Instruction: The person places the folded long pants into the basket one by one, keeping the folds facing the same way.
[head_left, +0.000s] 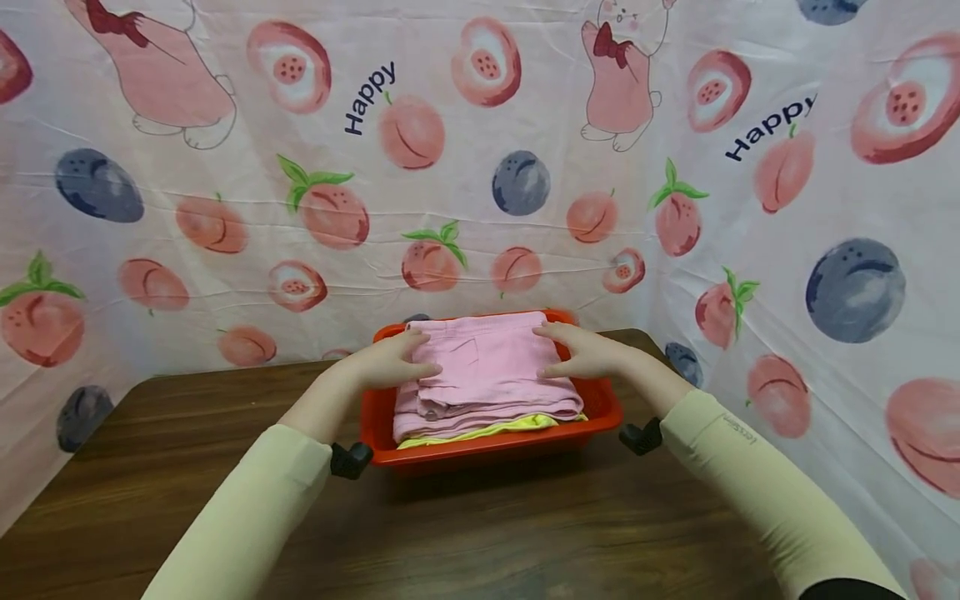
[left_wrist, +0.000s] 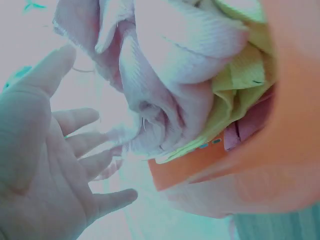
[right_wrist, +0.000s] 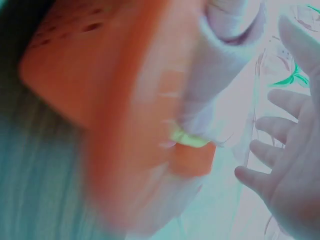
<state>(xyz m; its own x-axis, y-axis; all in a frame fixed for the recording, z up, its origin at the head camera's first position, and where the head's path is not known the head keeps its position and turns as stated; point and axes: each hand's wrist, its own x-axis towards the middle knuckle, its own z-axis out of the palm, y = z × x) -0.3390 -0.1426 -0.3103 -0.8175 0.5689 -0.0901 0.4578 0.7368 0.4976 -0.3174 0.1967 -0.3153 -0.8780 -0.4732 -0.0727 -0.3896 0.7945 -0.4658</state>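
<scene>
A folded pink garment lies on top of a pile in an orange-red plastic basket. Below it, a yellow cloth shows along the front. My left hand hovers at the pile's left side, and my right hand at its right side. In the left wrist view, the left hand has its fingers spread beside the pink folds, holding nothing. Over in the right wrist view, the right hand is spread too, apart from the cloth and the basket wall.
The basket stands on a dark brown wooden table, near its back edge. A fruit-printed curtain hangs behind the table and along the right. Under the yellow cloth, a darker pink cloth shows in the left wrist view.
</scene>
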